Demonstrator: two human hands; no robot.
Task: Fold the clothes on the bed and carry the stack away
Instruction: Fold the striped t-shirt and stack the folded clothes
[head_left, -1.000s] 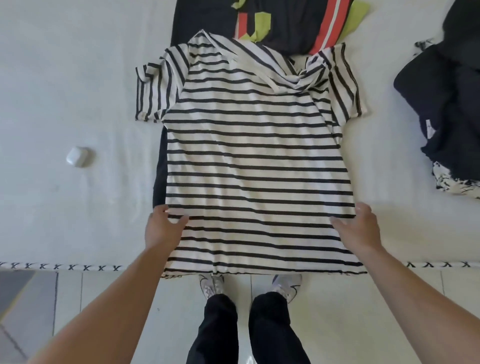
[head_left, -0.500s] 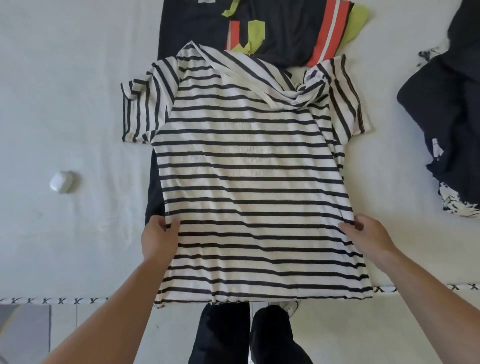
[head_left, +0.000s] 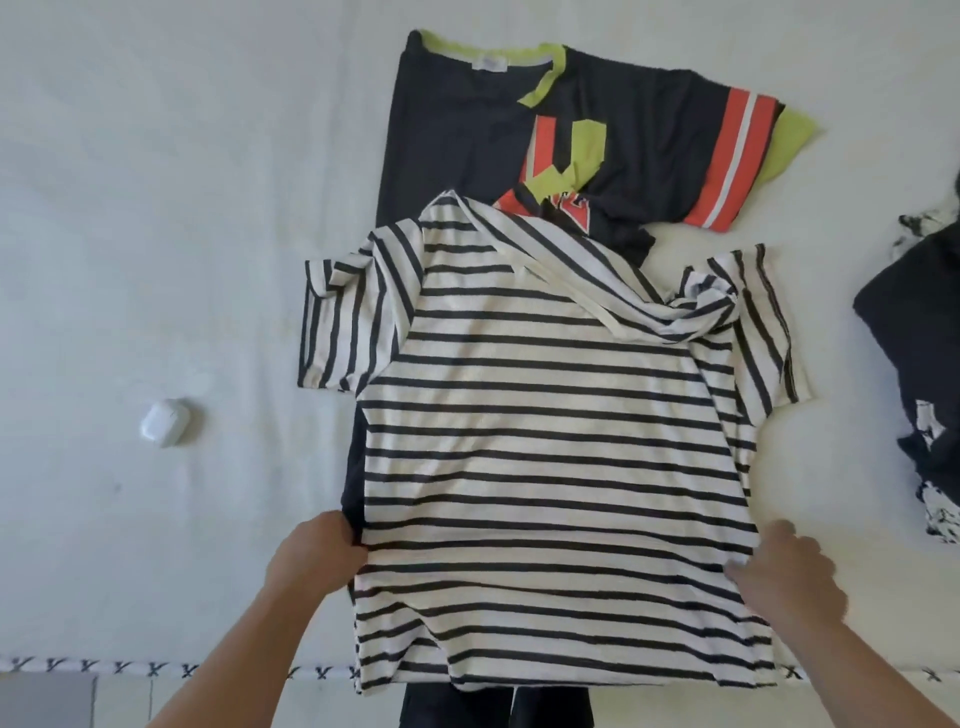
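You have the black-and-white striped short-sleeved T-shirt (head_left: 561, 447) spread flat at the near edge of the white bed (head_left: 156, 208), its hem hanging just over that edge. Your left hand (head_left: 317, 558) pinches its left side seam; your right hand (head_left: 789, 577) rests on the right side, fingers loosely bent, whether gripping I cannot tell. You seem to be squaring it up before folding; next, likely bring the sleeves inward. Under it lies a navy jersey with orange and lime trim (head_left: 597, 130), mostly hidden. A dark heap of clothes (head_left: 919, 364) is cut off at the right edge. A small white case (head_left: 165, 422) sits toward the left.
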